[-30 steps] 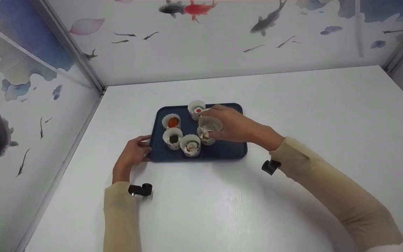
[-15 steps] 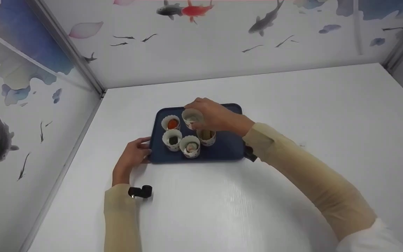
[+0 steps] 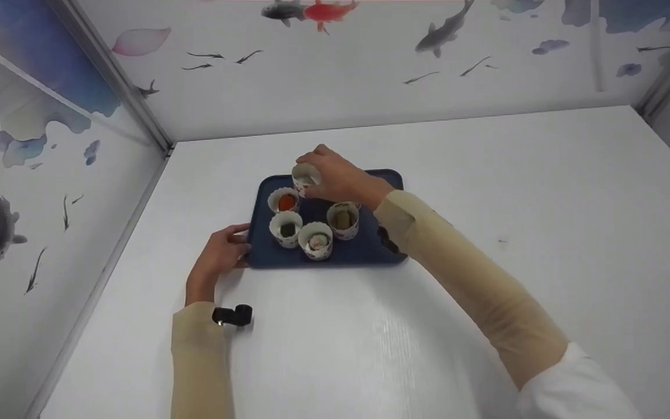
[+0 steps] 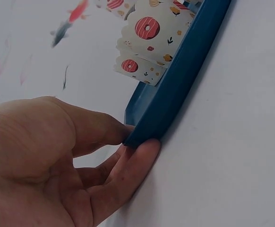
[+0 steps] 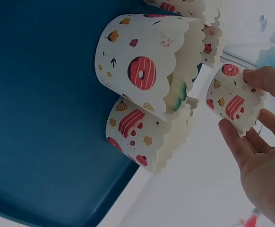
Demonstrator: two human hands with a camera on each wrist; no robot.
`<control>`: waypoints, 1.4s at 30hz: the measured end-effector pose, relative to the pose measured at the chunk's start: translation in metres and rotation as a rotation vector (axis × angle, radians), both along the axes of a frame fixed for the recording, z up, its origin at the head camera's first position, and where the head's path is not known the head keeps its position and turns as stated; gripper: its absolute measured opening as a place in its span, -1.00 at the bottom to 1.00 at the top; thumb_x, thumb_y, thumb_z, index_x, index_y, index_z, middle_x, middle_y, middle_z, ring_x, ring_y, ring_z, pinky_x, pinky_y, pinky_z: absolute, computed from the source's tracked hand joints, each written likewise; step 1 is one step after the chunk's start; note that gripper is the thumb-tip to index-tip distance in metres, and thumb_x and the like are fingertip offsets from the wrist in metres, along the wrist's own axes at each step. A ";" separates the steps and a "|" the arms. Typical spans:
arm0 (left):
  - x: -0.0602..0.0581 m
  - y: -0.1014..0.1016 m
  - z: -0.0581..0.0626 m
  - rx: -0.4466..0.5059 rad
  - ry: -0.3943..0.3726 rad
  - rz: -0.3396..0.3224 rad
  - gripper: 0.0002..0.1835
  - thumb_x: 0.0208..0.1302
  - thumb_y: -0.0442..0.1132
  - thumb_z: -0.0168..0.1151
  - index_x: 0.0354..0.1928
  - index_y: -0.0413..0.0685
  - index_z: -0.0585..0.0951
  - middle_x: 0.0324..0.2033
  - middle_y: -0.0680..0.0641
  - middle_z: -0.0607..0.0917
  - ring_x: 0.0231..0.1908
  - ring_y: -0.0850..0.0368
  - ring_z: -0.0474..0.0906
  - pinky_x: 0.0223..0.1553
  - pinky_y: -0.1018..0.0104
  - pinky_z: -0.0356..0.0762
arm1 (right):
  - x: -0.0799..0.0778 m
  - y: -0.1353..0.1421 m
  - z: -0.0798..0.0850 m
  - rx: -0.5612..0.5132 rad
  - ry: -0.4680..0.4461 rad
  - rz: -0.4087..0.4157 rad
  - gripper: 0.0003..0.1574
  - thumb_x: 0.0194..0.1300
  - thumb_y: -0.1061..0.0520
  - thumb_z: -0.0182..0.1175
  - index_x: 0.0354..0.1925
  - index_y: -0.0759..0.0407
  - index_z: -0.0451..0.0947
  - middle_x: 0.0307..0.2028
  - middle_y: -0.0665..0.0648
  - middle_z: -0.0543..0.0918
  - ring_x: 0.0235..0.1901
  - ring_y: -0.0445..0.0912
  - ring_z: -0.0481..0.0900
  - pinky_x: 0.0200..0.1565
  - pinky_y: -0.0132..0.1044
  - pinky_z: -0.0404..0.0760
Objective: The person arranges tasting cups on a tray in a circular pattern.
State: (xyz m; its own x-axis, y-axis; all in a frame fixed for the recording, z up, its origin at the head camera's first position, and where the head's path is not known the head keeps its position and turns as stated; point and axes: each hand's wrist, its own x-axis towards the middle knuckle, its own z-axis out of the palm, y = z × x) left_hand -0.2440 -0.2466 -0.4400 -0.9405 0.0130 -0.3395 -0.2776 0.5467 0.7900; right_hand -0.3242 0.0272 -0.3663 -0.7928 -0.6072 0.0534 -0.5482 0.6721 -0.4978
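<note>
My left hand (image 3: 218, 253) pinches the left rim of a dark blue tray (image 3: 367, 250); in the left wrist view the thumb is on the rim and fingers are against its outer side. My right hand (image 3: 341, 177) grips a scalloped paper baking cup (image 5: 233, 99) by its sides, above the tray's far left part. Its inside looks pale; whether it holds anything I cannot tell. On the tray stand similar cups: one with an orange-red piece (image 3: 286, 202), one with a dark piece (image 3: 287, 229), one with a pale pinkish piece (image 3: 317, 241), one with a yellow-brown piece (image 3: 343, 220). Another is mostly hidden behind my right hand.
The tray lies on a white table (image 3: 323, 337). White panels (image 3: 370, 81) with painted fish rise behind and at the left. A black wrist camera (image 3: 235, 315) sits on my left sleeve; another is partly hidden on the right.
My right hand has carried the held cup from the tray's right-middle towards its far left, over the other cups. The left hand has stayed at the tray's left rim.
</note>
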 end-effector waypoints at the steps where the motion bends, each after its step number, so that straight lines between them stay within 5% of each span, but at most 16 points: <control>1: 0.000 0.000 0.000 -0.001 -0.002 0.001 -0.41 0.46 -0.40 -0.01 0.51 -0.10 0.26 0.32 -0.35 0.45 0.19 -0.17 0.53 0.03 0.19 0.69 | -0.001 -0.003 -0.001 -0.006 0.002 -0.002 -0.25 0.35 0.05 0.29 0.42 0.14 0.31 0.30 0.24 0.37 0.24 0.06 0.38 0.29 -0.06 0.50; 8: -0.001 -0.001 0.001 -0.017 0.002 -0.003 -0.41 0.47 -0.39 -0.02 0.51 -0.10 0.25 0.32 -0.35 0.45 0.19 -0.17 0.55 0.04 0.19 0.69 | -0.010 -0.018 -0.002 -0.025 0.004 -0.034 -0.25 0.39 0.07 0.26 0.45 0.15 0.26 0.34 0.23 0.34 0.30 0.05 0.35 0.36 -0.10 0.45; 17: -0.001 0.000 0.003 -0.014 0.013 -0.011 -0.41 0.48 -0.40 -0.04 0.52 -0.10 0.24 0.34 -0.34 0.44 0.24 -0.21 0.53 0.06 0.16 0.69 | -0.015 -0.031 0.004 -0.098 -0.084 -0.174 -0.12 0.40 0.00 0.26 0.53 0.10 0.13 0.40 0.23 0.26 0.36 0.02 0.35 0.42 -0.14 0.38; 26: -0.001 -0.003 0.007 -0.020 0.017 -0.012 -0.41 0.46 -0.40 -0.01 0.51 -0.12 0.25 0.32 -0.36 0.45 0.21 -0.20 0.53 0.05 0.18 0.69 | -0.018 -0.038 -0.001 -0.090 -0.066 -0.175 -0.16 0.41 0.07 0.25 0.51 0.14 0.15 0.40 0.27 0.26 0.33 0.03 0.38 0.39 -0.14 0.44; 36: -0.002 -0.002 0.004 0.002 0.017 -0.015 -0.41 0.46 -0.40 -0.02 0.51 -0.09 0.26 0.30 -0.34 0.48 0.16 -0.15 0.55 -0.01 0.24 0.70 | -0.018 -0.042 -0.012 0.082 -0.029 -0.179 -0.22 0.42 0.11 0.23 0.50 0.08 0.19 0.40 0.25 0.29 0.39 0.05 0.34 0.37 0.10 0.43; 42: 0.001 -0.003 0.001 0.004 0.003 -0.008 -0.40 0.45 -0.41 0.00 0.51 -0.09 0.26 0.30 -0.35 0.48 0.18 -0.15 0.55 0.01 0.22 0.70 | -0.017 -0.045 -0.021 0.172 -0.001 -0.112 -0.32 0.45 0.21 0.15 0.47 0.16 0.24 0.38 0.28 0.32 0.38 0.07 0.34 0.42 -0.11 0.40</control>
State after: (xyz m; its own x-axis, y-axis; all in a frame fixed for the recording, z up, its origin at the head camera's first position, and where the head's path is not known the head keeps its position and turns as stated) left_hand -0.2430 -0.2492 -0.4386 -0.9412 0.0218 -0.3371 -0.2712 0.5458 0.7928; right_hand -0.3415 -0.0180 -0.3871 -0.8558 -0.5154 -0.0443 -0.4650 0.8040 -0.3706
